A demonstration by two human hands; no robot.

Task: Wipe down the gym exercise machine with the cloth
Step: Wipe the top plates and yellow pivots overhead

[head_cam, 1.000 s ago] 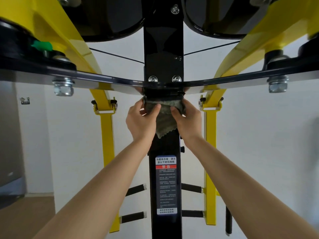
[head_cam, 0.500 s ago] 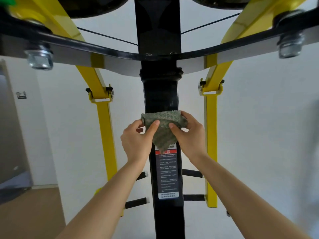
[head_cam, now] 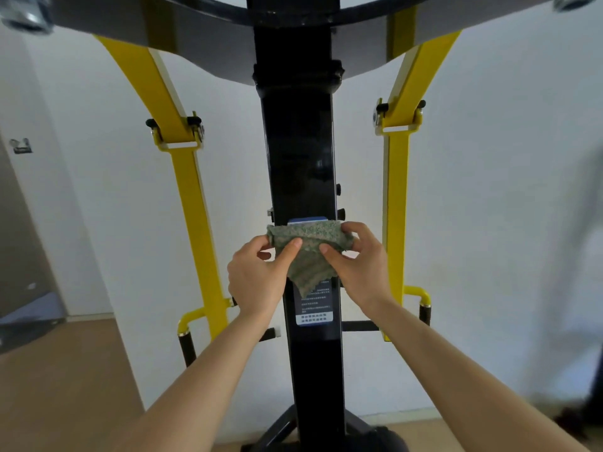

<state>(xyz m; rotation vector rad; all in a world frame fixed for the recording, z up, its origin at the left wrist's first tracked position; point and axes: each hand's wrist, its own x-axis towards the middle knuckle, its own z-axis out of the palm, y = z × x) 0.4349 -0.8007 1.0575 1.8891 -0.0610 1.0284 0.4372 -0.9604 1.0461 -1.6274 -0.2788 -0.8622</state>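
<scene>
A grey-green cloth [head_cam: 308,252] is pressed against the black central post [head_cam: 300,151] of the gym machine, over the upper part of the warning label [head_cam: 314,308]. My left hand [head_cam: 257,278] pinches the cloth's left side with thumb and fingers. My right hand [head_cam: 357,265] grips its right side. A corner of the cloth hangs down between my hands. The cloth hides most of the label.
Yellow arms hang at the left [head_cam: 189,197] and right [head_cam: 396,203] of the post, each ending in a black-gripped handle [head_cam: 186,347]. A grey crossbar [head_cam: 202,50] spans overhead. Behind is a white wall; a wooden floor [head_cam: 65,386] and the machine's black base [head_cam: 319,432] lie below.
Both hands have slid the cloth down the black post, from just under the crossbar to the label. The view has tilted downward with them.
</scene>
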